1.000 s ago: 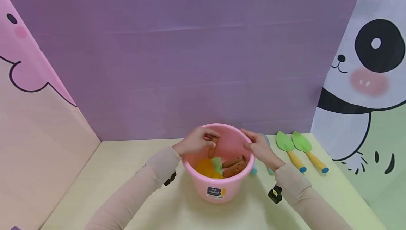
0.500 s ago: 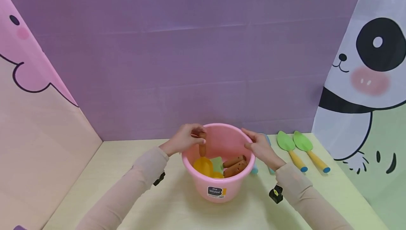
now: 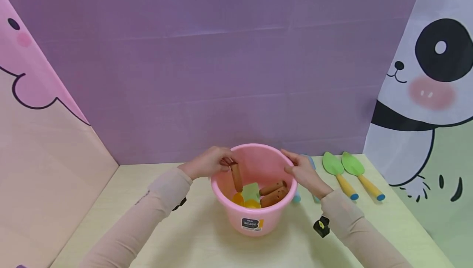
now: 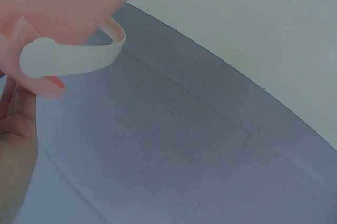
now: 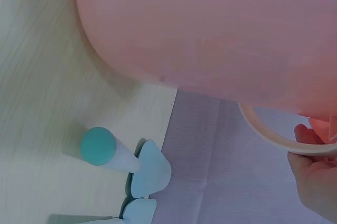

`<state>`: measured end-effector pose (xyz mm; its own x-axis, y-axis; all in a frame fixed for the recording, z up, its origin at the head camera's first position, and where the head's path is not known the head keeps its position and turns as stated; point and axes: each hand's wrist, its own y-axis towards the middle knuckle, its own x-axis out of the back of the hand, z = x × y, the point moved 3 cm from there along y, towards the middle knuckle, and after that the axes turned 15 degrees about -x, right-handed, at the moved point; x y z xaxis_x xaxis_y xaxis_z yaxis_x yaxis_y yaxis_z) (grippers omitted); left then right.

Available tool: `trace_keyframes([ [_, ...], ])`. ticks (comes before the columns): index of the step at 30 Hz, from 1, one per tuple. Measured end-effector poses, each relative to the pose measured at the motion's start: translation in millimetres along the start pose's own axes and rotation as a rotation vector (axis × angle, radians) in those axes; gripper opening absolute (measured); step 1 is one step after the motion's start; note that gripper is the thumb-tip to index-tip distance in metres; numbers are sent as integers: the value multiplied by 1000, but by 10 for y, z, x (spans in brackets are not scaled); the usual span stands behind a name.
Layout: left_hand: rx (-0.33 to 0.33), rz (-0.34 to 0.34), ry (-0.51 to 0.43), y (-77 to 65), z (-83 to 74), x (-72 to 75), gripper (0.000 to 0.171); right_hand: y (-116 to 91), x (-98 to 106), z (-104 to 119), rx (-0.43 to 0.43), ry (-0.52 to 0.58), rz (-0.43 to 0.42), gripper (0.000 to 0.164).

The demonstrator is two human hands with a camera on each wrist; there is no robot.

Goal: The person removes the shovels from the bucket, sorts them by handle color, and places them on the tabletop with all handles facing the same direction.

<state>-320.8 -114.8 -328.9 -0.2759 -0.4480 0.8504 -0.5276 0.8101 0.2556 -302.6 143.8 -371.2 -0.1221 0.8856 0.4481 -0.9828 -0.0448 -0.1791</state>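
A pink bucket (image 3: 255,218) stands on the table, holding brown-handled toy tools. My right hand (image 3: 304,175) grips its right rim, the thumb inside; in the right wrist view that hand (image 5: 318,174) is beside the white bucket handle (image 5: 268,134). At the left rim, my left hand (image 3: 210,163) has its fingertips right at the top of a brown handle (image 3: 237,177) with a yellow head (image 3: 238,199); I cannot tell if it still pinches it. In the left wrist view the fingers (image 4: 23,100) pass behind the rim beside the handle strap (image 4: 73,60).
Inside the bucket lie a pale green piece (image 3: 251,191), another yellow piece (image 3: 252,204) and brown handles (image 3: 273,197). Two green trowels (image 3: 347,186) with yellow handles lie to the right. Pale blue tools (image 5: 152,169) lie just beside the bucket. A purple backdrop (image 3: 236,75) closes the rear.
My left hand has drawn the brown-handled yellow tool leftward inside the bucket, toward the left rim. Its handle has gone from upright to leaning and sits lower. The right hand stays on the rim.
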Motion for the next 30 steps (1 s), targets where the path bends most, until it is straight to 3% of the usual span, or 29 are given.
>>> trace_keyframes([
  [7,-54,113,66,43,-51,-64,27,-19,7,-40,-17,28,20,58],
  [13,-50,231,-78,88,-81,-148,43,-2,10,-39,-5,37,28,58],
  [21,-57,284,-98,132,-107,-193,47,9,17,-55,-17,34,24,57],
  [30,-7,298,-82,178,-112,-234,35,14,21,-66,-14,46,15,56],
])
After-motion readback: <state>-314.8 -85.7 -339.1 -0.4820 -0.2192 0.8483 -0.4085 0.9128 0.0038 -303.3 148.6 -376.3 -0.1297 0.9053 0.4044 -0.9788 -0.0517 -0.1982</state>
